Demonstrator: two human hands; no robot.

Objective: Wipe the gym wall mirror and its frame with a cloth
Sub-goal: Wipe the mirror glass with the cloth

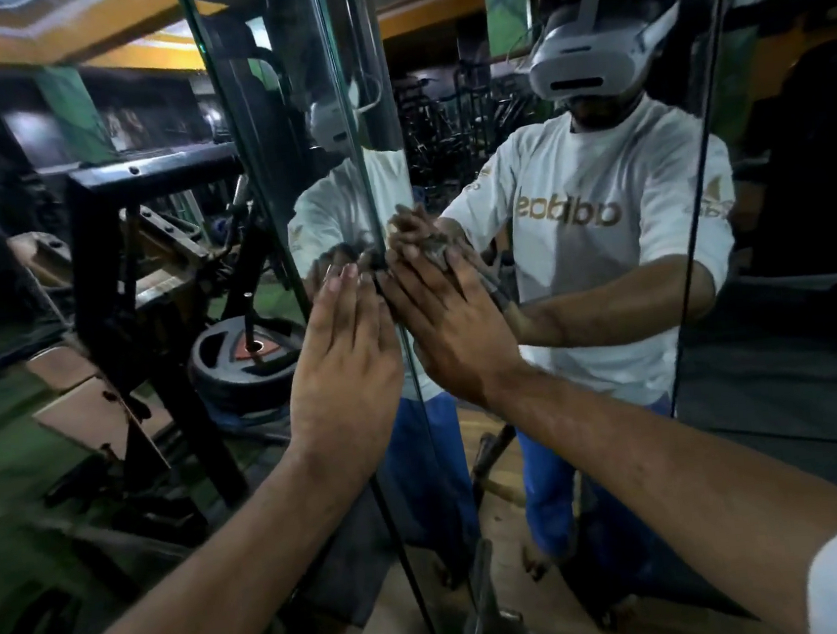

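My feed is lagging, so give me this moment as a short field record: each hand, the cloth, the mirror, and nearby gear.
left hand: flat, fingers straight, on the narrow mirror panel left of the corner edge
right hand: fingers straight, pressing the cloth to the glass
cloth: small dark wad, mostly hidden under the right fingers
main mirror: reflects a person in a white shirt and headset
nearby: weight plates on the floor, black metal rack at left

Dim gym, and my wide-angle feed is soft.
I get the brightest light off the yellow ceiling (67,38) at top left; the room behind stays near black. Straight lines bow toward the frame edges, the machines (143,273) smear slightly, and both forearms read evenly lit.
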